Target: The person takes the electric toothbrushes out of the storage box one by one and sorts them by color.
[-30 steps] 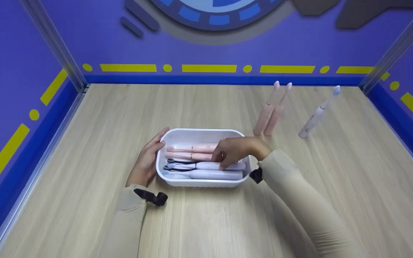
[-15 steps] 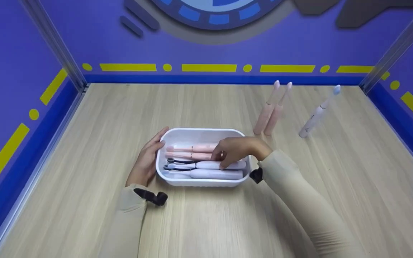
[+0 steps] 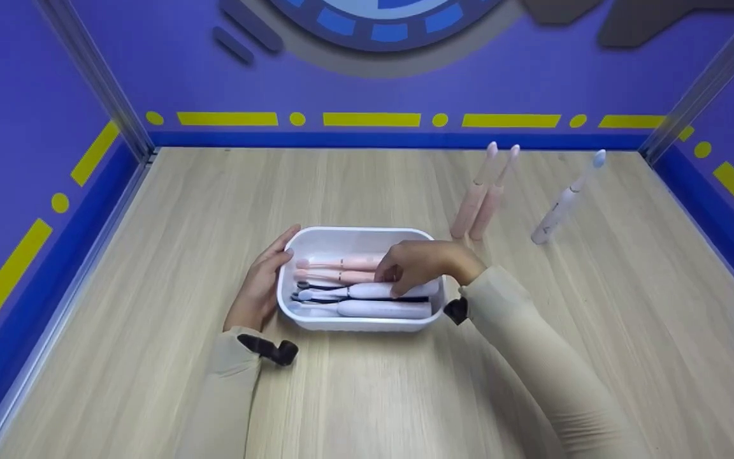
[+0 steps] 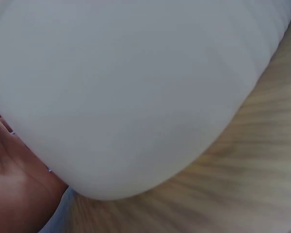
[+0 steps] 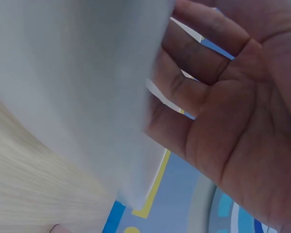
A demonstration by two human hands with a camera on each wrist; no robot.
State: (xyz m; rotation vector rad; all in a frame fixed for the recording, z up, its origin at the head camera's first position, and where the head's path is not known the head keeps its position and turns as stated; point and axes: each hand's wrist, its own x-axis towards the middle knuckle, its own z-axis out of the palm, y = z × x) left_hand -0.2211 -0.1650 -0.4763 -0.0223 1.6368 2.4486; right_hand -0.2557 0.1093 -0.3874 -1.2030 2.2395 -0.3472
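A white plastic basket (image 3: 367, 324) stands on the table with several electric toothbrushes lying in it. My left hand (image 3: 256, 290) rests against its left end, fingers straight along the outer wall and thumb at the rim. Reaching over the right end, my right hand (image 3: 419, 264) pinches a white electric toothbrush (image 3: 367, 291) by its handle. In front of that one lies another white toothbrush (image 3: 383, 310); behind are two pink toothbrushes (image 3: 359, 276). Dark brush parts (image 3: 311, 285) show beneath the held one. Both wrist views are filled mostly by the basket wall (image 4: 136, 97).
Two pink electric toothbrushes (image 3: 467, 213) stand upright side by side beyond the basket on the right. Farther right a white toothbrush with a blue head (image 3: 552, 220) stands upright. Blue panels (image 3: 373, 95) with yellow marks enclose the back and sides of the wooden table (image 3: 246, 191).
The white toothbrush in my right hand has shifted slightly up and away from the one in front, baring dark parts under its handle. My left hand and the basket stay put.
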